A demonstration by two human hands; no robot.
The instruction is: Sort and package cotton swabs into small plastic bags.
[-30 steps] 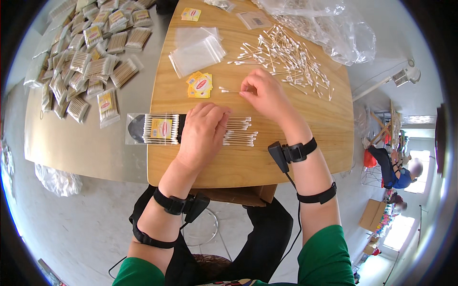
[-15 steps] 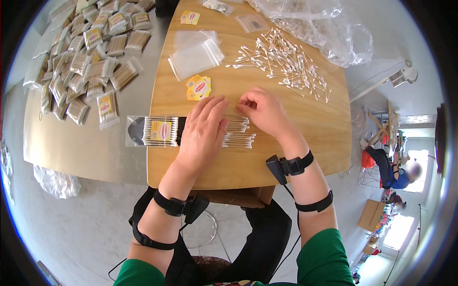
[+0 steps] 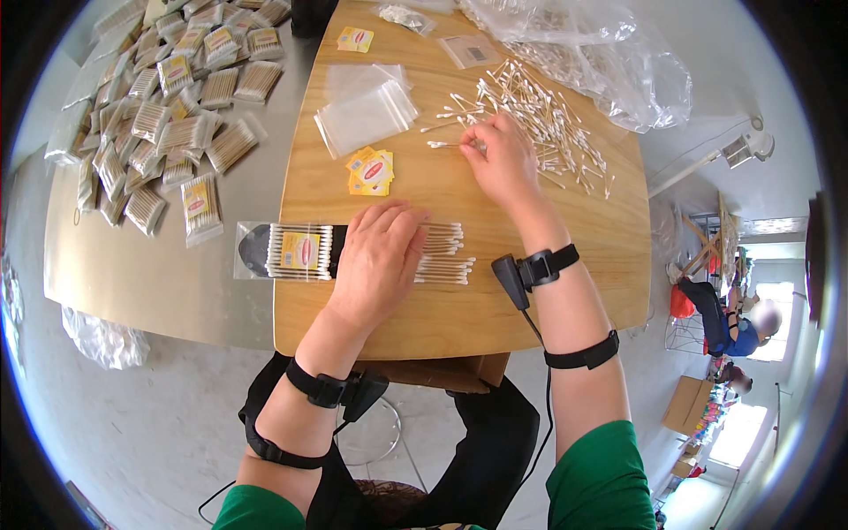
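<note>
My left hand (image 3: 380,256) lies flat, fingers stretched out, over a row of cotton swabs (image 3: 446,268); their white tips stick out to its right. Left of that hand is a clear bag (image 3: 243,269) around a dark flat piece (image 3: 254,247), with swabs and a yellow label card (image 3: 301,252) lined up on it. My right hand (image 3: 505,163) is at the near edge of a loose swab pile (image 3: 552,132), thumb and fingertips pinched on a cotton swab (image 3: 443,144) pointing left. Part of the row is hidden under my left hand.
Flat clear zip bags (image 3: 367,119) and yellow cards (image 3: 371,170) lie on the wooden table beyond my left hand. A large plastic bag (image 3: 654,84) of swabs sits at the far right. Many filled packs (image 3: 185,132) cover the metal table on the left.
My right hand has moved away from the row, outward to the swab pile, and now pinches a swab there. My left hand stays on the row.
</note>
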